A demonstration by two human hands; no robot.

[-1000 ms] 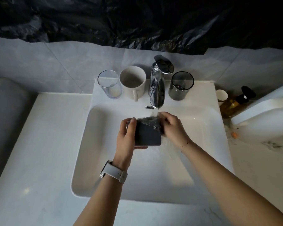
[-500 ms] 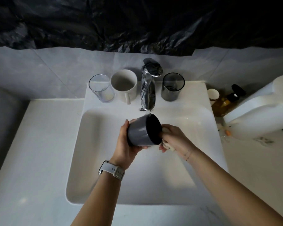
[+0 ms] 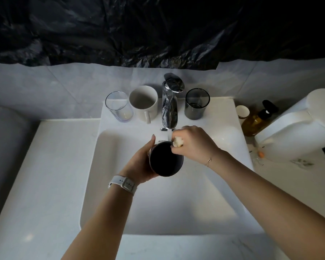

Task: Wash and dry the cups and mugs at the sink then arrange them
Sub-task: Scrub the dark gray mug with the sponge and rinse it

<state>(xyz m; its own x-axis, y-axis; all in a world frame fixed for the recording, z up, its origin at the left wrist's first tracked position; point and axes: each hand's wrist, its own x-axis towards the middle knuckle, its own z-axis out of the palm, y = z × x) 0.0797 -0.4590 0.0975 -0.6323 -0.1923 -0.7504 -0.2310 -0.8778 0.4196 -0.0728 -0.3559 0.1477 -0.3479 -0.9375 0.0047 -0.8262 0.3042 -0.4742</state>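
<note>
Over the white sink (image 3: 120, 184) my left hand (image 3: 139, 166) grips a dark grey cup (image 3: 165, 160), its dark mouth turned up toward me under the chrome faucet (image 3: 170, 107). A thin stream of water falls at the cup's far rim. My right hand (image 3: 193, 143) holds a small pale sponge (image 3: 177, 142) against that rim. On the ledge behind stand a clear glass (image 3: 118, 106), a white mug (image 3: 144, 103) and a smoky dark glass (image 3: 196, 104).
To the right of the sink are a small paper cup (image 3: 242, 112), an amber pump bottle (image 3: 255, 121) and a large white jug (image 3: 296, 128). White counter (image 3: 45, 184) lies to the left. Black plastic sheeting covers the wall above.
The cup has turned from lying sideways to mouth-up and moved nearer the faucet. My right hand rose from beside the cup to its far rim with the sponge.
</note>
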